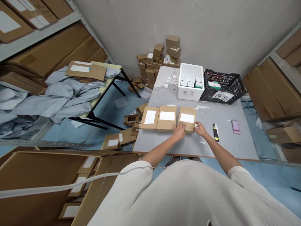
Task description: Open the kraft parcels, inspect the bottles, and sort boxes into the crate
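Note:
Three flat brown cardboard boxes with white labels lie side by side on the grey table (162, 146): a left box (144, 125), a middle box (167, 108) and a right box (187, 110). My left hand (180, 130) rests with fingers spread on the lower left part of the right box, close to the middle box. At the right box's lower right edge, my right hand (199, 129) pinches its corner between thumb and fingers. A black and yellow cutter (215, 132) lies right of my right hand.
Behind the boxes stand a white foam bin (190, 93) and a black crate (238, 89) holding small boxes. A purple pack (235, 126) lies right. Stacked cartons (150, 74) stand by the wall. A large open carton (30, 175) is at lower left, near a white cable (70, 185).

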{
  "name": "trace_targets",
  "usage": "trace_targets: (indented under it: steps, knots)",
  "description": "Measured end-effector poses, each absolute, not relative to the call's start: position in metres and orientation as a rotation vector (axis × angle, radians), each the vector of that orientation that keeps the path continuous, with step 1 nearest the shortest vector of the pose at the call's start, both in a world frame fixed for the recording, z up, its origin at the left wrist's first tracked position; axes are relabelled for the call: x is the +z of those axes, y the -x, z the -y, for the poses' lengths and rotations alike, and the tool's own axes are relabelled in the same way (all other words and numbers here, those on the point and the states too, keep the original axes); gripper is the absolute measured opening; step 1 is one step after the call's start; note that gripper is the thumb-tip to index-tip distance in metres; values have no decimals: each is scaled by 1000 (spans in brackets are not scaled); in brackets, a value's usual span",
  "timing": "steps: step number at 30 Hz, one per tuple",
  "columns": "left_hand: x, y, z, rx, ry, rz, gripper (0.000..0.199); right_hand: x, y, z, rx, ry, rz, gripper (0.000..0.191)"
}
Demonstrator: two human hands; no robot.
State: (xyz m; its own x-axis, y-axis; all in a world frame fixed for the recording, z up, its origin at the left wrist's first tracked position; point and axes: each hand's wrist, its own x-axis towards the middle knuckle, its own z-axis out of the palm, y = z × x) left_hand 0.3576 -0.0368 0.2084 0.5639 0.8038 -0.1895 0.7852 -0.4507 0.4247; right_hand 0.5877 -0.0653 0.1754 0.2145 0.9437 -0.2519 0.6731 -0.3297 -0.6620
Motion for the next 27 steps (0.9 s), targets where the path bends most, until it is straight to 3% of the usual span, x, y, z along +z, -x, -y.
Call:
trace_targets:
  steps: [6,13,22,27]
  knots:
    - [213,-363,57,26,-2297,-1322,52,192,-597,-5,582,2169,1853,63]
    - [197,-378,75,26,-2190,-1449,58,187,-610,-67,684,2080,2204,78]
    - [181,-424,70,134,-2093,-1563,63,169,-686,-12,622,2262,1949,80]
    - [180,-439,57,244,-2100,-1555,61,156,-714,37,673,2291,1822,58]
